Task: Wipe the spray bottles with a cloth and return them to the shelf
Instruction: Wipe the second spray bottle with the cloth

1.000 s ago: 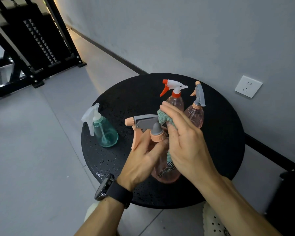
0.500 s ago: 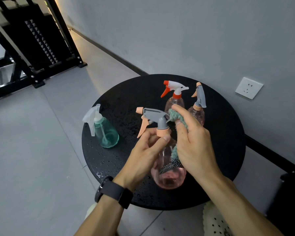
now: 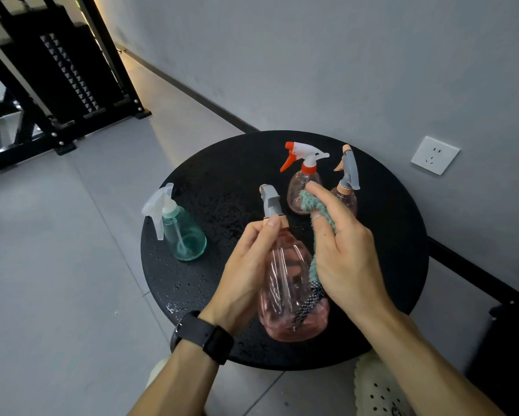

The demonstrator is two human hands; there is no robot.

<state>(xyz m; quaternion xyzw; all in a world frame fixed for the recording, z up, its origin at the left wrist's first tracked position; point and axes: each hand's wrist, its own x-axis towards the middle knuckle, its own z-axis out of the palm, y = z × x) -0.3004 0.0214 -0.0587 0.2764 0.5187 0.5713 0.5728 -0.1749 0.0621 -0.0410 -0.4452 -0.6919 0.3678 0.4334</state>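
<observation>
**Mid-wipe: pink bottle held over round surface**

L hand (image 3: pixel 246 271) grips the pink bottle (image 3: pixel 291 289) w/ fingers curled round its body, thumb tip up at the peach collar under the grey trigger head (image 3: pixel 270 200). Prob. held that way to steady the neck and let the bottle be turned while the other side gets rubbed. Bottle is tilted slightly and sits low over the near part of the black round surface (image 3: pixel 222 187); can't tell if its base touches.

R hand (image 3: pixel 345 253) holds the teal cloth (image 3: pixel 316 211), fingers curled around it, cloth pressed vs. the bottle's right shoulder and draped down its side. Cloth bunched over the fingers gives a padded contact, good for curved plastic.

Three more bottles stand upright on the surface: teal bottle (image 3: pixel 183 232) alone at left edge, red-trigger bottle (image 3: pixel 304 178) and a second pink one w/ grey head (image 3: pixel 346 187) close together at the back, near the wall. Likely parked apart as wiped vs. not-wiped groups, but can't confirm which.

Surface looks speckled w/ droplets, so bottoms may need a wipe too.

Black rack (image 3: pixel 57 70) far left, poss. the shelf; no bottle on it in view. Wall socket (image 3: pixel 434 155) at right. Watch (image 3: pixel 204 337) on L wrist.

Judgement: wiping step in hand, returns not yet begun.
</observation>
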